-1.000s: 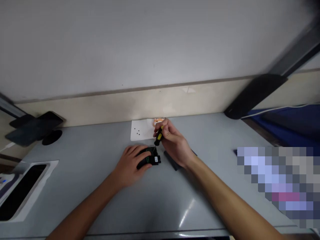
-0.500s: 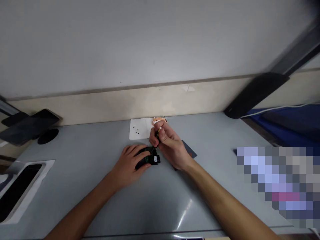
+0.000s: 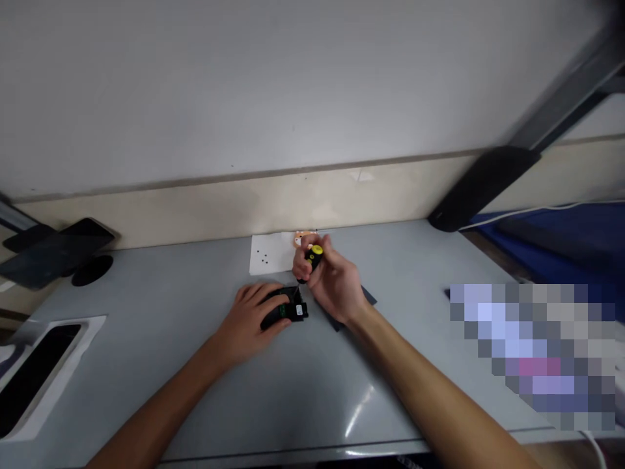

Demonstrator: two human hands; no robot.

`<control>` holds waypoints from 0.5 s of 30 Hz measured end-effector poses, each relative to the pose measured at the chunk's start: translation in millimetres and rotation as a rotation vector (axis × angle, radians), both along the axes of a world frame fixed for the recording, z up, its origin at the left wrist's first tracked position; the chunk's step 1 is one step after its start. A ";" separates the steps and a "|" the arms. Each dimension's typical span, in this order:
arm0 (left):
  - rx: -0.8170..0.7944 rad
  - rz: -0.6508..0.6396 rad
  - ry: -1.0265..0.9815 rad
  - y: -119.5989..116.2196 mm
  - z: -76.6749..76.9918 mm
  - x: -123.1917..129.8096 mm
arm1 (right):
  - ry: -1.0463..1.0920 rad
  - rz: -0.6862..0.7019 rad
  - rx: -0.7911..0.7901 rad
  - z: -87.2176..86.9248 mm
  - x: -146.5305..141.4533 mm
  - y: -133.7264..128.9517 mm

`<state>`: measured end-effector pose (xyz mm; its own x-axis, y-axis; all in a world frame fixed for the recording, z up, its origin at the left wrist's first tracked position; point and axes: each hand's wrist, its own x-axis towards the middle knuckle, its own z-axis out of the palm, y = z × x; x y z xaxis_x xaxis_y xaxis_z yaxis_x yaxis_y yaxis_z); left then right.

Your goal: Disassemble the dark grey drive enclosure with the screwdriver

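Note:
A small black electronic device (image 3: 295,312) with a bit of green circuit board and a white label lies on the grey table. My left hand (image 3: 256,316) is closed over its left part, holding it against the tabletop. In my right hand (image 3: 336,280) is a screwdriver (image 3: 315,258) with a black and yellow handle, its shaft slanting down to the device. Whether the tip sits in a screw is too small to tell. Beyond the hands lies a white paper (image 3: 273,253) with several tiny dark pieces, perhaps screws, and an orange-and-white animal-shaped item (image 3: 299,238), partly hidden by my right hand.
A dark flat sheet (image 3: 368,296) lies partly under my right wrist. At the left are a dark-screened phone-like slab (image 3: 43,368) on white paper and a black stand (image 3: 92,270). A black post base (image 3: 481,189) stands back right, near a pixelated area.
My right hand has turned, its fingers shifting around the screwdriver so that the yellow handle end now shows. My left hand stays on the device. The whole view has shifted slightly.

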<state>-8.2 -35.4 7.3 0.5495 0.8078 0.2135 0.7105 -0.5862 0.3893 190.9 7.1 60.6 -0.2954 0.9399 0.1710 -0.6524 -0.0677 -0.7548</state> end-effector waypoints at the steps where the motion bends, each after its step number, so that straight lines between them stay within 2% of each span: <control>1: 0.003 0.000 -0.001 0.1 -0.3 -0.1 | 0.014 -0.003 0.002 -0.3 -0.1 -0.4; 5: 0.008 -0.015 -0.004 -0.1 -0.9 -1.4 | -0.011 0.020 0.053 -1.2 5.6 1.2; 10: 0.008 -0.017 -0.010 -0.6 0.4 -2.0 | -0.192 -0.003 0.132 0.6 5.4 3.8; 15: -0.007 -0.003 -0.019 -0.3 1.0 -0.9 | -0.091 -0.056 -0.004 -0.9 -0.7 6.7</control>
<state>-9.0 -35.7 8.3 0.5481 0.8075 0.2182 0.7011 -0.5858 0.4066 190.1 13.8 59.7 -0.2564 0.9561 0.1416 -0.5837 -0.0364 -0.8112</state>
